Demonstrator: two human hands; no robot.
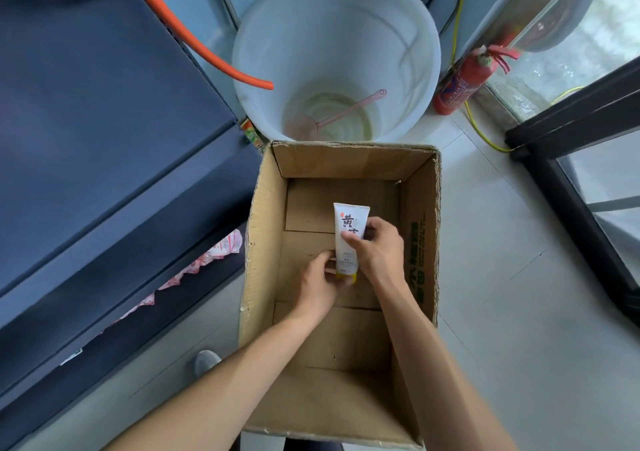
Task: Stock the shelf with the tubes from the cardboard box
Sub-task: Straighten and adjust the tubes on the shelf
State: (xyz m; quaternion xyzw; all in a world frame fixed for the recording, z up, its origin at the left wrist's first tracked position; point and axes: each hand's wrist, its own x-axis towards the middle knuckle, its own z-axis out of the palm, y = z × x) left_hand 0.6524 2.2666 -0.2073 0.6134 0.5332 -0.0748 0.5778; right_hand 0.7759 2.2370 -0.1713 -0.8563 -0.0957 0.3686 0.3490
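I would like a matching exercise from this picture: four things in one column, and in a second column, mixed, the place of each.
Things:
1. tube
2. pink ladle
3. fire extinguisher
4. orange hose

Places:
A. on the floor, right of the white bucket
B. held by both hands over the cardboard box
C. hanging over the bucket's left rim
D. lying at the bottom of the bucket

Pairs: 1-B, 2-D, 3-A, 4-C

White tube (349,228): large dark Chinese characters, top one reads 黄, next half hidden by fingers; small red mark beside them. Box (420,242) inner wall: green print, too blurred to read.
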